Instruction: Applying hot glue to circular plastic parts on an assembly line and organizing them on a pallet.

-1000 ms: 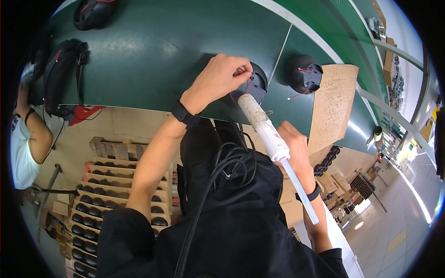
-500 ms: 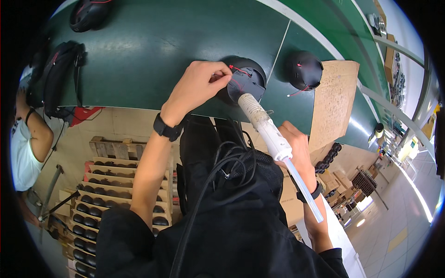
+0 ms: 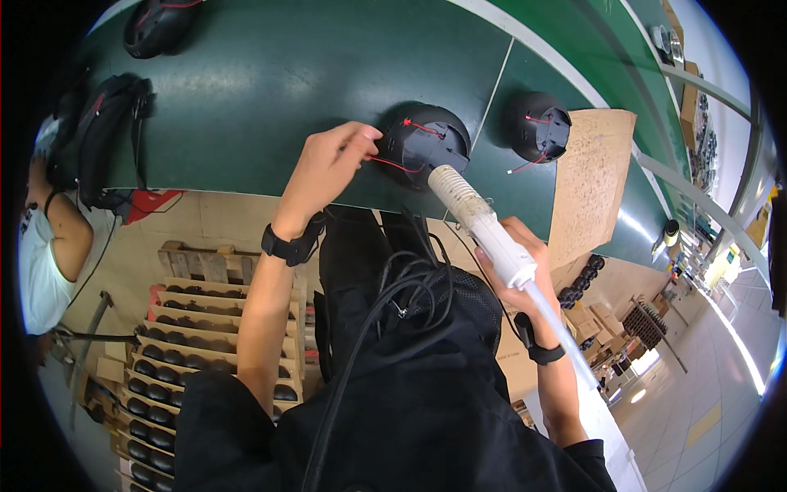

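A round black housing (image 3: pixel 447 156) sits on the green work table, its open side showing ribs and red wires. My left hand (image 3: pixel 328 166) is closed at the housing's left side, thumb and forefinger pinching a red wire (image 3: pixel 397 165) drawn out from it. My right hand (image 3: pixel 529 246) grips a white hot glue gun (image 3: pixel 502 246), a long translucent glue stick (image 3: pixel 561 332) sticking out of its back end. The gun's front end points at the lower edge of the housing; its tip is hard to make out.
Another black housing (image 3: pixel 537 127) with red wires stands to the right, beside a stained cardboard sheet (image 3: pixel 594 180). A third housing (image 3: pixel 160 26) lies far left, near a black bag (image 3: pixel 106 135). Below left, a rack (image 3: pixel 193 328) holds rows of black round parts. Another person (image 3: pixel 57 246) is at the left edge.
My left hand has moved left, away from the housing's inside, and the red wire now stretches out to it. The glue gun has shifted slightly right, its back end swinging outward.
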`<state>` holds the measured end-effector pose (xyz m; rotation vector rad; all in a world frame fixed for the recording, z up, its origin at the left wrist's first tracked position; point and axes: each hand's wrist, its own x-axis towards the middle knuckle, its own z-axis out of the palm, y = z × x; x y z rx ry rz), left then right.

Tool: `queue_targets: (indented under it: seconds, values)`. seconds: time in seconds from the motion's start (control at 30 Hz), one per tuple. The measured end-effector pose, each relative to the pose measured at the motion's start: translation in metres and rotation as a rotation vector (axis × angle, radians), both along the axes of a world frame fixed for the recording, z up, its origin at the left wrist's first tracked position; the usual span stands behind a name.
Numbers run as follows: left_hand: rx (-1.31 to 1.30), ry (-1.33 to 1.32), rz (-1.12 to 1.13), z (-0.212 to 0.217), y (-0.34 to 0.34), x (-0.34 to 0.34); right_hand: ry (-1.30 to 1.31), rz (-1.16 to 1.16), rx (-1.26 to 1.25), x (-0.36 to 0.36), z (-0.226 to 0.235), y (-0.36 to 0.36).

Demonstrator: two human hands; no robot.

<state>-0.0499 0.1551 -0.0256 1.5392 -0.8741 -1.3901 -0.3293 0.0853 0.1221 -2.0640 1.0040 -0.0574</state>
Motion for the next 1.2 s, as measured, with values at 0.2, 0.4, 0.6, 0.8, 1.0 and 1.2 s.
queue_targets:
  seconds: [0.2,0.4,0.6,0.8,1.0,1.2]
  values:
    - [-0.096,-0.185,-0.019,-0.045,-0.003,0.008,0.172,-0.090,0.074,-0.002,0.010,-0.010]
    - [-0.369,-0.483,-0.369,-0.016,-0.023,-0.023,0.173,-0.256,0.131,-0.042,0.018,-0.007]
    - [-0.362,-0.406,-0.308,-0.016,-0.045,-0.049,0.048,-0.411,0.144,-0.067,-0.016,0.013]
    - [-0.228,-0.651,-0.038,-0.014,0.000,0.047,0.144,-0.162,-0.125,-0.032,-0.076,0.011]
    - [-0.097,-0.753,0.114,0.000,0.036,0.112,0.078,-0.181,-0.323,0.065,-0.140,-0.033]
    - [-0.099,-0.783,0.133,-0.005,0.046,0.112,-0.081,-0.306,-0.450,0.108,-0.130,-0.068]
